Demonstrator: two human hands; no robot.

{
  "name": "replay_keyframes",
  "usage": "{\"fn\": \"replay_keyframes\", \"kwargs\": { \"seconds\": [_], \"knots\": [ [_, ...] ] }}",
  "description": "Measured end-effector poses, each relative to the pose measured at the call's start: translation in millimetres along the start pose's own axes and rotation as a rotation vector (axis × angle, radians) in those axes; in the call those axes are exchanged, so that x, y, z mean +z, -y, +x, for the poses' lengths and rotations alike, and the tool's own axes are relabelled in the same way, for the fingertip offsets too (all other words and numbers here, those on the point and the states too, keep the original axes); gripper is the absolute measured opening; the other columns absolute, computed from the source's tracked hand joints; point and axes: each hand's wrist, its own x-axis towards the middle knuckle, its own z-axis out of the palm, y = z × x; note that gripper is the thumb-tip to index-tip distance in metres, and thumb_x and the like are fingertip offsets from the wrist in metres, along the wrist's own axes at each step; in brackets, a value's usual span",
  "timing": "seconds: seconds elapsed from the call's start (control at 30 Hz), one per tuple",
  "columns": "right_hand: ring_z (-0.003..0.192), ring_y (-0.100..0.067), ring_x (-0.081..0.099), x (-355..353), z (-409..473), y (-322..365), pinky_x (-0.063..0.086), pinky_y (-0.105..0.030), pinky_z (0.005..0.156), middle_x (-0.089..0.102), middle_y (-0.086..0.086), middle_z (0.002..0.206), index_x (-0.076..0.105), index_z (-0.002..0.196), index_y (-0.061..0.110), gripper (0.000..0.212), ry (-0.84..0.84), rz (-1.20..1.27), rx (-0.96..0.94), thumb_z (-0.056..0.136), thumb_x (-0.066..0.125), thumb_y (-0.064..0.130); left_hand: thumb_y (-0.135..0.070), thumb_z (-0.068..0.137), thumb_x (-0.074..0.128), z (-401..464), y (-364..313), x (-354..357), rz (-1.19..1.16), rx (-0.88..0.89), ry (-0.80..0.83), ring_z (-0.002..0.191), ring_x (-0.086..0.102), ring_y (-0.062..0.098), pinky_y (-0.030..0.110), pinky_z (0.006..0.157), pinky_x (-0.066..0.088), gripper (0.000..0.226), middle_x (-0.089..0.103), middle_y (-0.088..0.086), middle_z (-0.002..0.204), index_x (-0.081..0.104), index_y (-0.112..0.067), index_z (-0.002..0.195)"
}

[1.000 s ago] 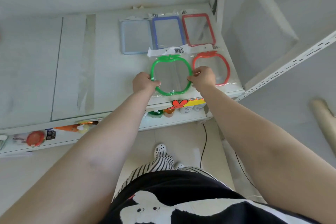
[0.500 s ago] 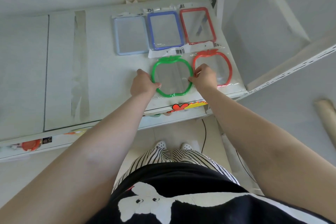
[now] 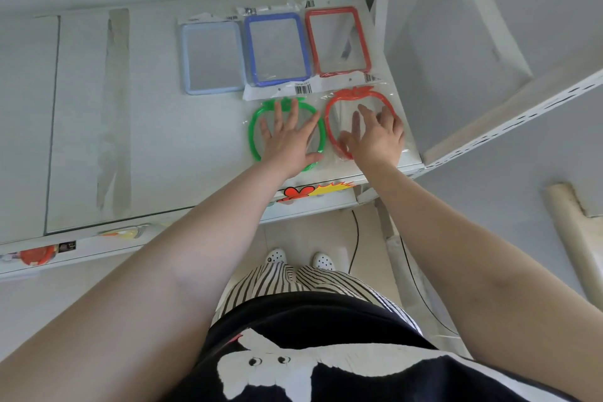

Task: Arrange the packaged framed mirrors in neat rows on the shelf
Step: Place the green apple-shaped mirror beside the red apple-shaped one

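Left hand (image 3: 287,140): fingers spread, lying flat on the green apple mirror (image 3: 253,130), on the shelf (image 3: 156,140).
Right hand (image 3: 375,137): fingers spread, flat on the red apple mirror (image 3: 329,117), just beside the green one.
Beyond the hands: pale blue mirror (image 3: 211,57), blue mirror (image 3: 277,47), red rectangular mirror (image 3: 337,41), in one row.
Handling: probably light, stiff frames with fragile glass; the plastic bags look slippery, so better hold each one at two opposite rims.

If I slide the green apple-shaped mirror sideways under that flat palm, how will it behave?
The green apple-shaped mirror lies flat in a clear glossy bag on the smooth shelf, so it will probably slide easily, perhaps inside the bag. The frame looks rigid; the header flap looks floppy and may catch. The left hand rests flat on it; the glass is likely fragile.
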Motion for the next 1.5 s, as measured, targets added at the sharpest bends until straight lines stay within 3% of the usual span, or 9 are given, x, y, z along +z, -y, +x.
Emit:
{"fn": "replay_keyframes", "kwargs": {
  "seconds": [0.1,0.27,0.6,0.7,0.8,1.07,1.5],
  "knots": [
    [0.148,-0.034,-0.001,0.9,3.9,-14.0,0.005,-0.049,0.119,0.008,-0.010,0.161,0.025,0.147,0.040,0.071,0.118,-0.069,-0.019,0.085,0.053,0.059,-0.054,0.085,0.057,4.6,-3.0,5.0,0.000,-0.040,0.031,0.145,-0.020,0.040,0.067,0.112,-0.003,0.086,-0.021,0.003,0.160,0.001,-0.044,0.150],
    [0.149,-0.035,-0.008,1.0,5.3,-26.3,0.002,-0.050,0.119,-0.003,-0.009,0.162,0.015,0.149,0.042,0.075,0.157,-0.087,-0.052,0.086,0.049,0.064,-0.055,0.086,0.055,10.5,-10.8,3.1,0.015,-0.068,0.023,0.145,-0.019,0.042,0.067,0.111,-0.002,0.085,-0.021,0.003,0.160,0.000,-0.044,0.150],
    [0.148,-0.037,0.001,0.1,9.4,-24.8,0.008,-0.049,0.119,0.003,-0.011,0.161,0.021,0.147,0.041,0.075,0.121,-0.074,-0.036,0.083,0.055,0.062,-0.059,0.085,0.054,10.9,-11.5,0.4,0.040,-0.066,0.023,0.146,-0.016,0.040,0.067,0.112,-0.002,0.083,-0.015,0.005,0.161,0.005,-0.045,0.150],
    [0.147,-0.035,0.007,-5.7,16.0,-18.8,0.011,-0.048,0.120,0.010,-0.010,0.160,0.030,0.145,0.039,0.067,0.024,-0.022,-0.045,0.084,0.056,0.055,-0.060,0.086,0.050,12.7,-12.8,-2.9,0.036,-0.037,-0.105,0.147,-0.014,0.037,0.065,0.113,-0.001,0.075,-0.007,0.007,0.162,0.015,-0.041,0.149],
    [0.149,-0.033,0.006,-15.0,34.8,-8.2,0.010,-0.048,0.120,0.009,-0.008,0.162,0.027,0.147,0.038,0.064,0.022,-0.037,-0.083,0.089,0.049,0.055,-0.055,0.092,0.044,22.7,-18.1,-11.8,0.055,0.001,-0.168,0.149,-0.012,0.033,0.061,0.116,-0.001,0.072,-0.007,0.006,0.162,0.012,-0.031,0.152],
    [0.149,-0.034,-0.005,-11.7,79.7,4.3,0.003,-0.054,0.119,-0.003,-0.006,0.163,0.011,0.151,0.038,0.075,0.255,-0.121,-0.144,0.088,0.040,0.066,-0.053,0.092,0.046,52.7,-17.2,-23.1,0.140,0.061,0.099,0.149,-0.010,0.032,0.062,0.116,-0.001,0.083,-0.008,0.002,0.162,0.000,-0.023,0.154],
    [0.149,-0.033,-0.005,-9.5,73.1,3.7,0.004,-0.053,0.120,-0.004,-0.008,0.163,0.012,0.151,0.036,0.077,0.201,-0.087,-0.161,0.087,0.044,0.064,-0.053,0.091,0.047,48.9,-18.3,-21.0,0.103,0.057,0.061,0.149,-0.011,0.032,0.060,0.116,-0.004,0.082,-0.007,0.002,0.162,0.001,-0.025,0.154]
  ]
}}
